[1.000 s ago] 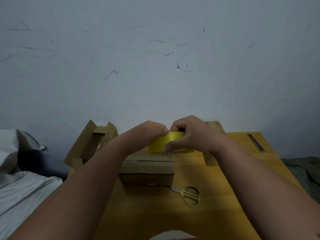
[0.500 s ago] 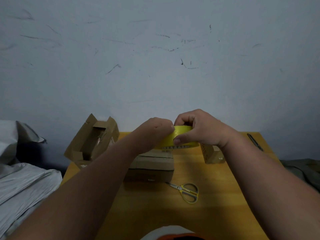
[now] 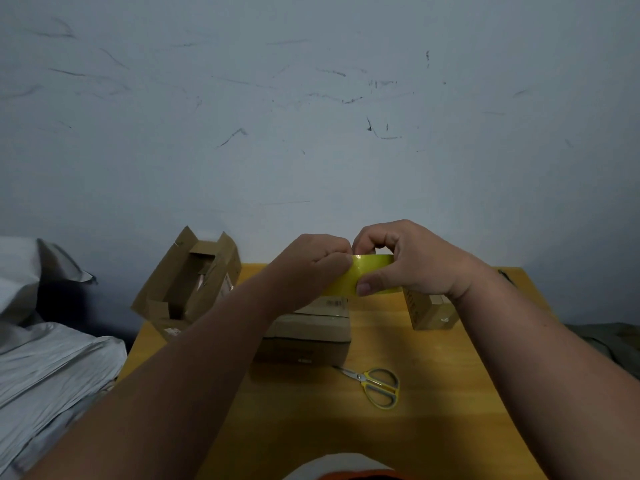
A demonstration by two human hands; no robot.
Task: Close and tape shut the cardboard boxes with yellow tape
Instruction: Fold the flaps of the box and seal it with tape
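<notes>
Yellow tape roll [image 3: 372, 273], gripped by right hand [image 3: 412, 261], left hand [image 3: 320, 259] pinching its free end above closed box [image 3: 311, 327]: risk—end slips, re-sticks, or strip twists.

- Brown cardboard boxes: three. One open box with raised flaps [image 3: 188, 282] at the left rear of the counter; one closed flat box [image 3: 311, 327] at centre; one small box [image 3: 429, 311] at right, partly hidden behind a wrist.
- Rolls of yellow adhesive tape [image 3: 370, 277]: one.
- Pairs of yellow-handled metal scissors [image 3: 375, 384]: one.
- Yellow wooden counters [image 3: 433, 427]: one.
- Bare hands: two, a left hand [image 3: 318, 263] and a right hand [image 3: 412, 258].
- Dark slim object [image 3: 504, 273] at the counter's far right edge: one, kind not determinable.
</notes>
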